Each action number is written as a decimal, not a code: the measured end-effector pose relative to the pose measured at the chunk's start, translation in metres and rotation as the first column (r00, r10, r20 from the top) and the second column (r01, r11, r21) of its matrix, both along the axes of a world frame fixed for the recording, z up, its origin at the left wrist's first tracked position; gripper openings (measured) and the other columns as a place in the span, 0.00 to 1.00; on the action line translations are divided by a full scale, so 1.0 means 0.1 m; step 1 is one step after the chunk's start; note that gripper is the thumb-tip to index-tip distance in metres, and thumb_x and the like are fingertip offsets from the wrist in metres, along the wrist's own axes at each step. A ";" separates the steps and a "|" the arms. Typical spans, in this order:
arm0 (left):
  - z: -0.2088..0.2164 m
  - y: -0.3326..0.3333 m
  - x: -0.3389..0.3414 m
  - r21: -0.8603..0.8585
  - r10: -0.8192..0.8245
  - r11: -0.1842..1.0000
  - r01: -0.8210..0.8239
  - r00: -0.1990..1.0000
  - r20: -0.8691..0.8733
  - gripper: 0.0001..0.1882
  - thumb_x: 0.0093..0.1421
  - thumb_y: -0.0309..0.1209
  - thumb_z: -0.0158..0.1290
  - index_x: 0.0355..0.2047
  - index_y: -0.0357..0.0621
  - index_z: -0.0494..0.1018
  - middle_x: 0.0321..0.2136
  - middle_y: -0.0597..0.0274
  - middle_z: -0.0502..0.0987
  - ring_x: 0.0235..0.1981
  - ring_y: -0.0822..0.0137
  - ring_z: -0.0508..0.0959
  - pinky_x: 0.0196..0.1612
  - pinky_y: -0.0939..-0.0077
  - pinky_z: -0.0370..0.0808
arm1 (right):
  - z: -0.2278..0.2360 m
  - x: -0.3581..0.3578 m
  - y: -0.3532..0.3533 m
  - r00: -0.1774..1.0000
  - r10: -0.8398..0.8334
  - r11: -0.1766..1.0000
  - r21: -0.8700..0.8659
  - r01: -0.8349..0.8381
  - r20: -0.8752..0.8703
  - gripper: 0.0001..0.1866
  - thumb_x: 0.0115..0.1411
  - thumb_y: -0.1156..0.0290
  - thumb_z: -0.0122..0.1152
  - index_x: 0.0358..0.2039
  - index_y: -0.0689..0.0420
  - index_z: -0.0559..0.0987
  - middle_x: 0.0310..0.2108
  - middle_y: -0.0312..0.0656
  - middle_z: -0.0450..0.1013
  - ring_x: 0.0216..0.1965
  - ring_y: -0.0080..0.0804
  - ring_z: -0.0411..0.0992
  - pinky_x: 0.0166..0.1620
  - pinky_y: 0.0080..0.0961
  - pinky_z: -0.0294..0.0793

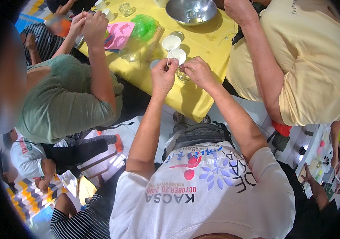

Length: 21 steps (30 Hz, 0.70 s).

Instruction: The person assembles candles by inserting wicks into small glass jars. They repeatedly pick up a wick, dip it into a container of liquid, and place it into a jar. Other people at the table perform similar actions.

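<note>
Over the near end of the yellow-covered table, my left hand [164, 77] is closed in a pinch on a thin white strand [168, 63]. Close beside it, my right hand [200, 73] is also pinched; what its fingertips hold is too small to make out. Two white paper cups stand just beyond my fingers, the nearer cup [177, 56] partly behind my left fingertips and the farther cup [171, 42] behind that. Below my right fingers a small clear glass jar [183, 75] is partly hidden by the hand.
On the yellow tablecloth [194, 97] are a metal bowl [208, 19] holding glass, a green plastic bag [144, 27], a pink patterned sheet [119, 35] and glass jars [132, 55]. A person in green [70, 99] sits left; another in yellow [297, 59] sits right.
</note>
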<state>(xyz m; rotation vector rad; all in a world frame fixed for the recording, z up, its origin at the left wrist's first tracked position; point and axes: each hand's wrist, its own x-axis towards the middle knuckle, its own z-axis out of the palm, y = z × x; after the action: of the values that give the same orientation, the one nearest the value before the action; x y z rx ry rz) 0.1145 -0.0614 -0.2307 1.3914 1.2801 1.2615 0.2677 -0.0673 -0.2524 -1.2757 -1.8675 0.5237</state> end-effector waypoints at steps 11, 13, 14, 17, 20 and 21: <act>-0.26 -0.03 -0.07 0.053 0.061 0.997 -0.049 0.965 -0.257 0.11 0.54 0.32 0.60 0.31 0.35 0.78 0.22 0.68 0.74 0.21 0.81 0.67 0.24 0.84 0.65 | -0.38 0.10 0.09 0.941 0.045 0.996 0.055 -0.067 0.336 0.08 0.50 0.70 0.62 0.33 0.54 0.81 0.35 0.42 0.75 0.36 0.43 0.69 0.43 0.35 0.70; -0.37 -0.01 -0.10 0.090 0.074 0.994 -0.055 0.971 -0.228 0.10 0.54 0.31 0.60 0.31 0.36 0.78 0.22 0.68 0.74 0.21 0.81 0.67 0.24 0.84 0.65 | -0.47 0.12 0.11 0.908 0.059 0.998 0.000 -0.065 0.414 0.09 0.50 0.71 0.62 0.34 0.55 0.80 0.35 0.43 0.74 0.38 0.44 0.69 0.43 0.36 0.70; -0.41 -0.01 -0.12 0.086 0.085 0.994 -0.066 0.968 -0.236 0.10 0.54 0.32 0.60 0.31 0.36 0.78 0.22 0.69 0.74 0.21 0.81 0.67 0.24 0.84 0.65 | -0.51 0.11 0.11 0.900 0.076 0.997 -0.063 -0.054 0.429 0.09 0.50 0.71 0.61 0.34 0.56 0.80 0.35 0.43 0.74 0.38 0.45 0.69 0.43 0.36 0.70; -0.54 -0.07 -0.15 0.086 0.106 0.992 -0.089 0.969 -0.224 0.11 0.54 0.32 0.59 0.32 0.36 0.78 0.21 0.69 0.74 0.21 0.82 0.67 0.24 0.84 0.65 | -0.64 0.07 0.09 0.916 0.089 0.990 -0.134 -0.039 0.391 0.08 0.51 0.71 0.60 0.33 0.57 0.79 0.34 0.44 0.73 0.40 0.45 0.70 0.43 0.37 0.70; -0.61 -0.14 -0.15 0.066 0.116 0.992 -0.104 0.969 -0.217 0.11 0.55 0.32 0.59 0.32 0.36 0.78 0.20 0.71 0.73 0.20 0.82 0.66 0.24 0.85 0.65 | -0.73 0.07 0.08 0.919 0.091 0.992 -0.120 -0.048 0.384 0.07 0.50 0.74 0.57 0.31 0.58 0.80 0.34 0.48 0.74 0.38 0.46 0.73 0.41 0.39 0.73; -0.62 -0.15 -0.15 0.065 0.119 0.992 -0.107 0.967 -0.226 0.11 0.55 0.32 0.59 0.32 0.36 0.78 0.19 0.71 0.72 0.20 0.82 0.66 0.24 0.85 0.65 | -0.75 0.07 0.08 0.914 0.092 0.993 -0.107 -0.054 0.394 0.07 0.50 0.76 0.56 0.30 0.59 0.80 0.34 0.49 0.74 0.37 0.46 0.74 0.39 0.40 0.74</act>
<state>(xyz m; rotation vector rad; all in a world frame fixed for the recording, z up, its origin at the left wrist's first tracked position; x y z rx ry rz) 0.0992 -0.0769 -0.2925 1.5567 1.5109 1.2445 0.2743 -0.0593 -0.3269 -1.4631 -2.2577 0.4152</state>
